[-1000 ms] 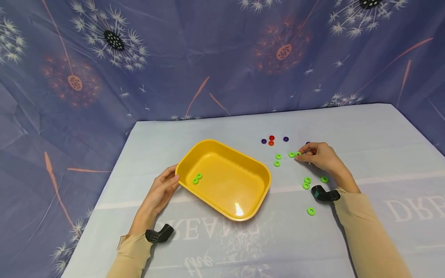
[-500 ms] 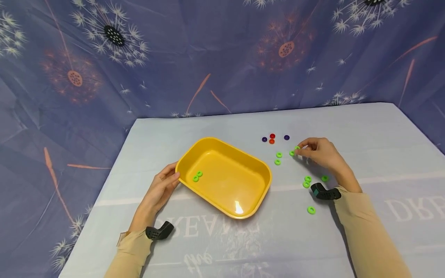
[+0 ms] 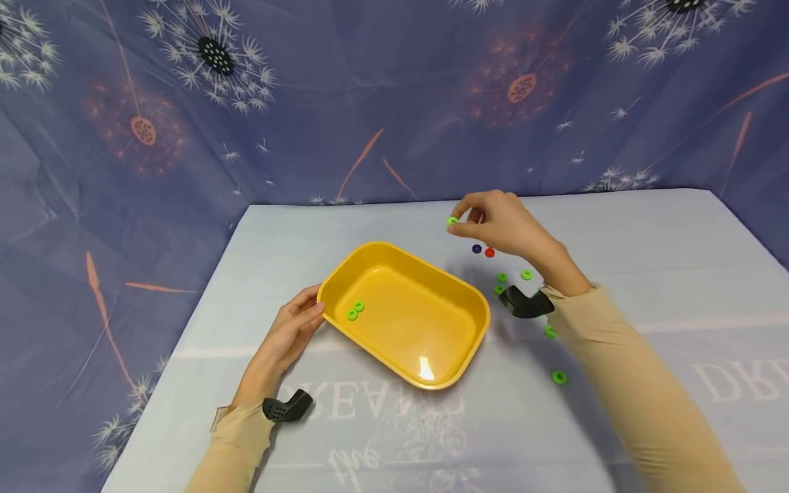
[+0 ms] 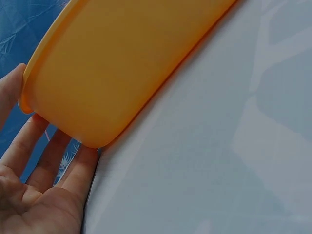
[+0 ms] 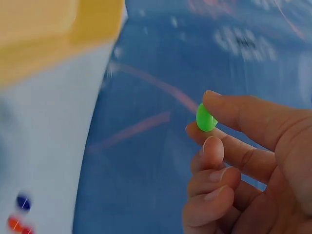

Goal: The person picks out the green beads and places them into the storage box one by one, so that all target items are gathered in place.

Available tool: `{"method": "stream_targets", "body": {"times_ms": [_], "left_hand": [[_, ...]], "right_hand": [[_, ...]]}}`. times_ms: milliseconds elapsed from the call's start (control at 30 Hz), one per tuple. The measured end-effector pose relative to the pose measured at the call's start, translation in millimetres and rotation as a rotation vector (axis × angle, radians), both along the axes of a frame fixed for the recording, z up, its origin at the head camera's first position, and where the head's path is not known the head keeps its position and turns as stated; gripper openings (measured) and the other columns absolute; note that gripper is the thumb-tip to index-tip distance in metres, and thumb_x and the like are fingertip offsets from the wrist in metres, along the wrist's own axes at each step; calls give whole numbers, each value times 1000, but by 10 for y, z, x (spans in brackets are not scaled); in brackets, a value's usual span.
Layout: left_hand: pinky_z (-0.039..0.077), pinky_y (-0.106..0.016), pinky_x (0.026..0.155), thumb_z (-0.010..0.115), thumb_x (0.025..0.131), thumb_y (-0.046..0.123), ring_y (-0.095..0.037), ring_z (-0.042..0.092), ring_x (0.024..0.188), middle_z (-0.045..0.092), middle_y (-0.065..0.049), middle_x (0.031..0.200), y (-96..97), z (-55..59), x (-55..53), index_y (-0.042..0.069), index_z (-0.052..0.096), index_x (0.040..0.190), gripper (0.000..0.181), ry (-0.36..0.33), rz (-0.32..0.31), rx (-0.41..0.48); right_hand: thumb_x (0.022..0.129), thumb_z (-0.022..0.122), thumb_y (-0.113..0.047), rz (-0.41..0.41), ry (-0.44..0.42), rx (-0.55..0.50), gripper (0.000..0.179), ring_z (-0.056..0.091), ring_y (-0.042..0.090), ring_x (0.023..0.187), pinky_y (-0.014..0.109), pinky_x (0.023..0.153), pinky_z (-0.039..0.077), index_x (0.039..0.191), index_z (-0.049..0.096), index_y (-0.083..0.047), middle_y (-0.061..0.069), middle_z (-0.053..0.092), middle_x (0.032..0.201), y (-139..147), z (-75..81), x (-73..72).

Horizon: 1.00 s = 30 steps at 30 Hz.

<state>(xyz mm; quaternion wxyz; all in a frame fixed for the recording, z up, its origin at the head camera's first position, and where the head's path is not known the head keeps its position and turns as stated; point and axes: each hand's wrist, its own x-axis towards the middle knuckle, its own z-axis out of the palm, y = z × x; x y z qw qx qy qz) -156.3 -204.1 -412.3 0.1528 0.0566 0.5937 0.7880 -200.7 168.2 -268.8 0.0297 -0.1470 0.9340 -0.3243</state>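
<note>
My right hand (image 3: 502, 222) is raised past the far side of a yellow tray (image 3: 401, 257), pinching a small green ring (image 5: 205, 118) between thumb and forefinger; its other fingers are curled in. At the tray's left corner, my left hand (image 3: 294, 330) holds it with the thumb at the rim and the fingers against the outer wall, as the left wrist view shows. Inside the tray, toward its left end, two green rings (image 3: 355, 311) lie side by side. More green rings (image 3: 527, 274) are scattered on the table to the right, some hidden by the right forearm.
A dark purple piece (image 3: 477, 249) and a red piece (image 3: 490, 253) lie on the table below the right hand. Closer to the front right is a lone green ring (image 3: 559, 377). Dandelion-patterned cloth (image 3: 308, 103) hangs behind the pale table cover (image 3: 382, 438).
My right hand has picked up a green ring from the table and carried it up and left. The left hand keeps its hold on the tray, which stays in place.
</note>
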Motion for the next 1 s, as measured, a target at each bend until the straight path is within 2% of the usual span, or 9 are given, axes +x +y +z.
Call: {"method": "stream_targets", "body": {"times_ms": [67, 167, 333, 433, 533, 700, 900, 1000], "left_hand": [[50, -21, 99, 54, 100, 2, -12, 55, 112, 55, -1, 126, 5, 11, -14, 14, 57, 127, 30, 7, -5, 5], [50, -22, 98, 53, 99, 1, -12, 56, 112, 56, -1, 125, 14, 16, -26, 16, 59, 125, 30, 22, -8, 5], [50, -22, 98, 52, 100, 0, -12, 56, 113, 57, 0, 125, 21, -4, -37, 17, 61, 123, 30, 43, -21, 18], [50, -22, 98, 53, 99, 0, -12, 56, 113, 58, 0, 125, 33, -8, -39, 17, 61, 123, 30, 42, -17, 21], [50, -22, 98, 54, 99, 1, -12, 56, 112, 57, -1, 125, 44, 3, -38, 14, 59, 125, 30, 25, -8, 11], [50, -20, 96, 56, 99, 3, -13, 55, 112, 56, -1, 125, 49, 17, -38, 10, 55, 130, 32, 1, -4, -5], [50, -20, 96, 54, 99, 1, -12, 56, 111, 56, -2, 124, 24, 5, -29, 11, 57, 127, 30, 6, 1, -2], [50, -21, 97, 54, 99, 1, -12, 56, 111, 56, -2, 124, 12, -2, -22, 12, 57, 126, 30, 10, 7, -6]], "right_hand": [[93, 70, -28, 67, 11, 53, 28, 55, 22, 58, 31, 52, 45, 115, 70, -10, 9, 65, 87, -236, 50, -76], [93, 70, -30, 151, 6, 150, 27, 56, 21, 65, 29, 56, 44, 113, 71, -12, 8, 66, 88, -589, 32, -164], [93, 70, -29, 251, -63, 315, 23, 59, 21, 84, 32, 70, 49, 112, 72, -15, 5, 69, 99, -1057, -176, -232], [93, 70, -26, 303, -75, 399, 23, 61, 20, 88, 34, 75, 52, 113, 73, -15, 4, 70, 109, -1242, -313, -222], [93, 70, -24, 344, -67, 444, 23, 63, 20, 89, 36, 77, 54, 115, 73, -16, 3, 71, 113, -1367, -413, -195], [93, 71, -23, 370, -52, 454, 22, 64, 18, 89, 37, 79, 55, 114, 74, -16, 1, 72, 111, -1472, -535, -157], [94, 70, -21, 381, -58, 473, 19, 62, 17, 91, 35, 81, 54, 111, 75, -16, -1, 72, 111, -1521, -642, -147], [94, 69, -20, 392, -46, 481, 16, 60, 14, 88, 31, 77, 53, 108, 76, -16, -2, 72, 107, -1541, -670, -142]]}}
